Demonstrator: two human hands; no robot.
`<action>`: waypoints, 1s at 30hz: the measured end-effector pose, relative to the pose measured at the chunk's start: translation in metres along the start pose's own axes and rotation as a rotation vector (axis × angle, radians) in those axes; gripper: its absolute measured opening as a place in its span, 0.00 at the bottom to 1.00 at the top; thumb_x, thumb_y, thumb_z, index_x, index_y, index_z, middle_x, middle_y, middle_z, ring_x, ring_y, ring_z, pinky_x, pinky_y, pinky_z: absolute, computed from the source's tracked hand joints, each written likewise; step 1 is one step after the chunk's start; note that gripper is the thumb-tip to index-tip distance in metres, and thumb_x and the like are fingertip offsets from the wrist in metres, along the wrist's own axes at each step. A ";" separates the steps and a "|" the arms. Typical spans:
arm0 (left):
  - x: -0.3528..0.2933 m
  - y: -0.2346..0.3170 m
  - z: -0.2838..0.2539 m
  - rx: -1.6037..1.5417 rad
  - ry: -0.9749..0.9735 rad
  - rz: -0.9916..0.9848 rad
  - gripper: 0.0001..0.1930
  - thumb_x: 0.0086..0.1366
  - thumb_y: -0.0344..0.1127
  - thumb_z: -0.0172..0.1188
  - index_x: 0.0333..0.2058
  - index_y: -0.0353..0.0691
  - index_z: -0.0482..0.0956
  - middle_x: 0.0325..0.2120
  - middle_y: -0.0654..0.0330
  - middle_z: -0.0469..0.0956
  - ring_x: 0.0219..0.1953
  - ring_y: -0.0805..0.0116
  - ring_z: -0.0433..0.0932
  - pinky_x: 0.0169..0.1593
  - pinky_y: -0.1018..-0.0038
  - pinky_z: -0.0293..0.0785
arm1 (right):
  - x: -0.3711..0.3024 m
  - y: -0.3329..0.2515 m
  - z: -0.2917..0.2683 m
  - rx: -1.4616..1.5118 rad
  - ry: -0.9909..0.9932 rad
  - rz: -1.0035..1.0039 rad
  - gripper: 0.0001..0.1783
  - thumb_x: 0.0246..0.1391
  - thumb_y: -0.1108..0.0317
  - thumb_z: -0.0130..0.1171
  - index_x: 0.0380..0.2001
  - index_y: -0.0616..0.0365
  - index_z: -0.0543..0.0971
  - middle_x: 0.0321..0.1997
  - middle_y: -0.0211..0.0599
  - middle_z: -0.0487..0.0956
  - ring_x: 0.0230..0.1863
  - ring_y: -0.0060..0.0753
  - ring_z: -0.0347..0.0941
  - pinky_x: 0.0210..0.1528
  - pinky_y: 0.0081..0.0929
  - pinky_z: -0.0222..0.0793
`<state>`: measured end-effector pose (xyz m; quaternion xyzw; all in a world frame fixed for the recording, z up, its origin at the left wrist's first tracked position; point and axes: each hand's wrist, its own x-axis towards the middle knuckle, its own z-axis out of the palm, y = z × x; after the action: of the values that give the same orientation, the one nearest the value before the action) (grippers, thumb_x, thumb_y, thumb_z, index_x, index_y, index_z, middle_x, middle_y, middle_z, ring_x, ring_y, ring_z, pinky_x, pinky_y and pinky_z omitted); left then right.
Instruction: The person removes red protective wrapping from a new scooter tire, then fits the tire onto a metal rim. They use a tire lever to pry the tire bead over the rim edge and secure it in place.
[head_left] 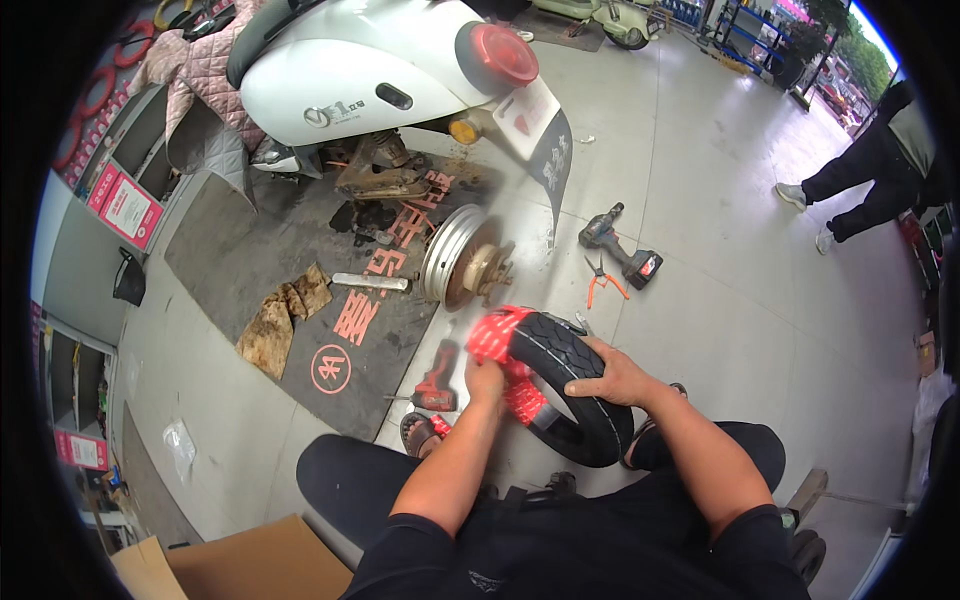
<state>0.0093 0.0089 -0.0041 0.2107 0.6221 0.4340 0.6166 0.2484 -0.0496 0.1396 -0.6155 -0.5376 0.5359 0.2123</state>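
A black scooter tire (562,345) stands tilted between my knees, partly wound in red printed plastic wrapping (495,335). My right hand (612,378) grips the tire's right side, thumb across the tread edge and fingers behind it. On the left side, my left hand (485,384) is closed on the red wrapping, which bunches and blurs around it. Loose red film also hangs through the tire's opening. Just beyond the tire, a bare silver wheel rim (455,262) with a rusty hub stands at the mat's edge. A red power drill (436,382) lies near my left foot.
A white scooter (370,65) without its rear wheel stands ahead on a dark mat (250,225). A stained rag (270,330) and metal bar (370,282) lie there. A black cordless tool (618,248) and orange-handled pliers (604,284) lie right. A cardboard box (250,565) sits lower left; a person (865,180) stands far right.
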 end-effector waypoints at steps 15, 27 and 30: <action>-0.091 0.154 0.066 0.498 -0.936 0.513 0.08 0.64 0.30 0.57 0.40 0.34 0.74 0.34 0.63 0.76 0.38 0.73 0.72 0.45 0.74 0.72 | -0.007 -0.047 0.046 -0.450 0.346 -0.081 0.29 0.60 0.45 0.67 0.55 0.55 0.82 0.49 0.59 0.84 0.52 0.62 0.82 0.56 0.52 0.77; -0.151 -0.028 -0.039 0.402 -0.518 -0.310 0.15 0.72 0.36 0.61 0.52 0.32 0.80 0.35 0.59 0.81 0.32 0.69 0.79 0.35 0.72 0.76 | 0.027 -0.013 0.006 -0.695 0.643 -0.001 0.14 0.55 0.65 0.59 0.38 0.43 0.92 0.34 0.49 0.87 0.40 0.55 0.85 0.45 0.49 0.81; -0.104 -0.058 0.020 0.447 -0.709 -0.119 0.27 0.71 0.43 0.65 0.61 0.31 0.76 0.47 0.55 0.84 0.45 0.65 0.82 0.47 0.69 0.80 | 0.036 -0.025 0.015 -0.710 0.476 0.084 0.14 0.54 0.64 0.58 0.38 0.44 0.92 0.39 0.50 0.87 0.44 0.55 0.85 0.49 0.50 0.80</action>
<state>0.0593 -0.0993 0.0133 0.4394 0.4613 0.1523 0.7556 0.2194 -0.0142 0.1399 -0.7784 -0.5989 0.1686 0.0834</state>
